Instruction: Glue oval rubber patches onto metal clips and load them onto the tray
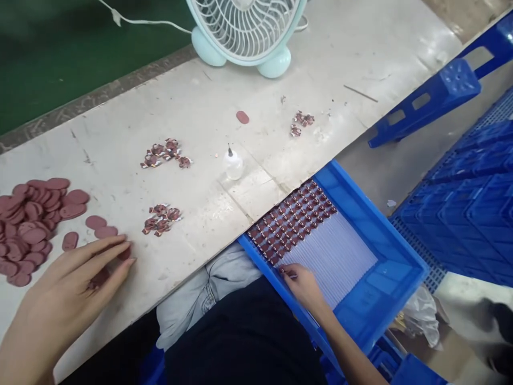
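My left hand [76, 286] rests over the white table at the lower left, its fingertips closed on a dark red oval disc [125, 251]; more dark red pieces show beneath the palm. Beside it lies a heap of red oval discs [32, 230]. My right hand [300, 283] is over the blue crate [360, 214], fingers pinched on a small brown piece [285, 270] at the near end of the rows. Inside the crate, rows of small brown pieces [292, 219] sit on a ridged pale sheet [340, 256].
Small clusters of brown pieces [162, 219] lie on the table [200, 117]. A small clear bottle [233, 164] with a dark tip stands mid-table, near a single red disc [242, 117]. A fan [248, 32] is at the back. Stacked blue crates [473, 208] stand at right.
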### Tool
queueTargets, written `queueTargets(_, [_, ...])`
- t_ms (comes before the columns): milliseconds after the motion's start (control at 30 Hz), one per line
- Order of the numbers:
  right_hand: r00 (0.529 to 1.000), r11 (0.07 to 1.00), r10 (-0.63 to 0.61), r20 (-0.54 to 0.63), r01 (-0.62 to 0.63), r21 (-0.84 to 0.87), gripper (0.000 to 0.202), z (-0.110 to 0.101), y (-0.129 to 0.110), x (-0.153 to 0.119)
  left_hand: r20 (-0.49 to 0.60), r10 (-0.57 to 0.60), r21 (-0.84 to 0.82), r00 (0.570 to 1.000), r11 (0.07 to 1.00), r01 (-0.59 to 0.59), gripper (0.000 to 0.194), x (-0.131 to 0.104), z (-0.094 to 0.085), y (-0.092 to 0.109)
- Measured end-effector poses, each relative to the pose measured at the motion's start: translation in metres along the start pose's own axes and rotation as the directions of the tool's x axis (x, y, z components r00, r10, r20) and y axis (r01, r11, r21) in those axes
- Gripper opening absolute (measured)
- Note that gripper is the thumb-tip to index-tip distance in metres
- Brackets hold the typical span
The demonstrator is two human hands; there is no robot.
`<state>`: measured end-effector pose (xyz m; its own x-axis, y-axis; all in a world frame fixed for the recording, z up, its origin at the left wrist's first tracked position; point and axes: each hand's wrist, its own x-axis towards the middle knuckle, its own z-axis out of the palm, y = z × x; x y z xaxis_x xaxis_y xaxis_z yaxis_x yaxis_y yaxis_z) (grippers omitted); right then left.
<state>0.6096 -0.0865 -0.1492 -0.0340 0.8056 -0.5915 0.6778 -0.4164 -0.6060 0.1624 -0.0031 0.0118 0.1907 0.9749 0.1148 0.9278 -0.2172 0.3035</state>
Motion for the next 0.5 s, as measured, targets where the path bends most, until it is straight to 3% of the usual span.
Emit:
queueTargets(133, [0.998, 0.998, -0.037, 0.046, 0.039, -0.045, 0.026, 0.005, 0.007, 0.005, 0.14, -0.033, -0.032, 0.99, 0.999, 0.038, 0.059, 0.001, -0.008, 0.003])
queueTargets(233, [0.996, 0.996, -0.061, 0.059, 0.065, -0.056, 0.027, 0.006, 0.007, 0.006, 0.173, -0.05, -0.024, 0.984, 0.998, 0.055, 0.061, 0.002, -0.012, 0.005])
queueTargets(400, [0.994, 0.995, -0.089, 0.061, 0.091, -0.033, 0.026, 0.005, -0.001, 0.005, 0.116, -0.038, 0.021, 0.993, 0.999, 0.036, 0.051, 0.003, -0.008, 0.002])
queueTargets(500, [0.998, 0.998, -0.068, -0.017, 0.068, -0.001, 0.024, -0.013, -0.005, 0.003, 0.035, -0.067, 0.029, 0.997, 0.997, 0.066, 0.042, 0.002, -0.005, -0.002])
